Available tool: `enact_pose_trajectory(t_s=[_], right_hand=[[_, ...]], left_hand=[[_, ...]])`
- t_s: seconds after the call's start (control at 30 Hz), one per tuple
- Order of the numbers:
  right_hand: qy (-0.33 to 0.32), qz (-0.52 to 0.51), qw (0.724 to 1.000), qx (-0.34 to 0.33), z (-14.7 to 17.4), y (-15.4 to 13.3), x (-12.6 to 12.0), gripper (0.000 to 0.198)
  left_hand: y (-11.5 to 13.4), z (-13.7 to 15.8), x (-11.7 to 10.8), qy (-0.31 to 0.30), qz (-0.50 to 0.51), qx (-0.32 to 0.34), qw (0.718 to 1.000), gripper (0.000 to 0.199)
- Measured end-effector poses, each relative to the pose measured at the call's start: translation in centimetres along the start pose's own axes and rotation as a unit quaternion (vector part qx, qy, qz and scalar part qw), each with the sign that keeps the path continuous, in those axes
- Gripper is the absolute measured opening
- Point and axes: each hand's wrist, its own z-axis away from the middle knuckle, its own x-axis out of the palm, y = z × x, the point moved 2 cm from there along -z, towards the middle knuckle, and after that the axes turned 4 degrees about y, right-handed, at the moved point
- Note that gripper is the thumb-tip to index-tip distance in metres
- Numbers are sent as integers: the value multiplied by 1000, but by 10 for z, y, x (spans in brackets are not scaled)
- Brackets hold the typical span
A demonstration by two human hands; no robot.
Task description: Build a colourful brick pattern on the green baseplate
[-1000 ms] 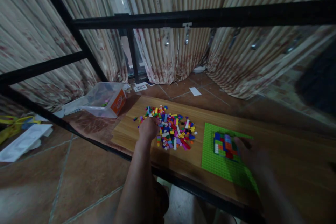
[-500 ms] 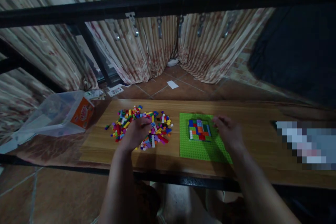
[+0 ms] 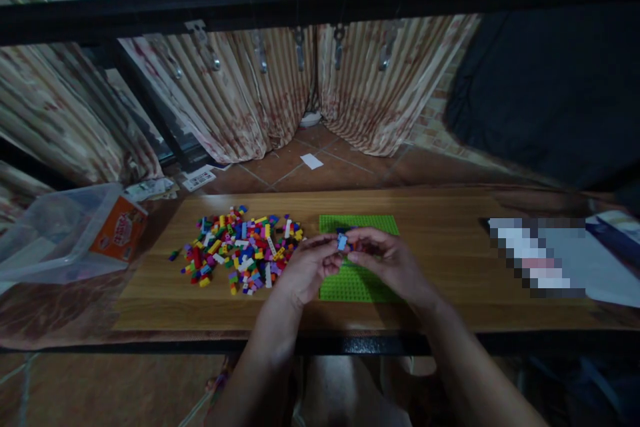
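Observation:
A small light blue building brick (image 3: 342, 241) is held up between my two hands, over the green baseplate (image 3: 357, 290). My left hand (image 3: 310, 270) pinches it from the left. From the other side, the thumb and fingers of my right hand (image 3: 387, 259) close on it as well. Behind my hands, the built patch of coloured bricks on the baseplate is almost wholly hidden. Left of my left hand spreads a pile of loose bricks (image 3: 245, 250) in many colours.
The wooden board (image 3: 450, 267) carries the bricks and baseplate. A clear plastic bin (image 3: 55, 240) with an orange label lies at the left. A blurred-out flat item (image 3: 535, 257) is at the right. A black bar (image 3: 320, 3) with metal hooks crosses the far side.
My left hand has moved right from the pile, carrying the light blue brick. My right hand has come left to meet it over the baseplate. The camera view has turned slightly right.

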Motion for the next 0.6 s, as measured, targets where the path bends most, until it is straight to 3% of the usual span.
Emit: enact_pose_trajectory(t_s=[0.23, 0.4, 0.5, 0.6], right_hand=[[18, 84, 995, -46, 4, -2, -3, 27], [14, 168, 983, -77, 4, -5, -8, 23], [14, 237, 968, -83, 4, -4, -19, 23], [9, 286, 955, -80, 8, 0, -32, 22]], left_hand=[[-6, -1, 13, -44, -7, 0, 999, 32], [-8, -2, 14, -30, -119, 16, 992, 24], [-5, -7, 6, 19, -234, 72, 969, 20], [-1, -13, -6, 77, -341, 148, 925, 20]])
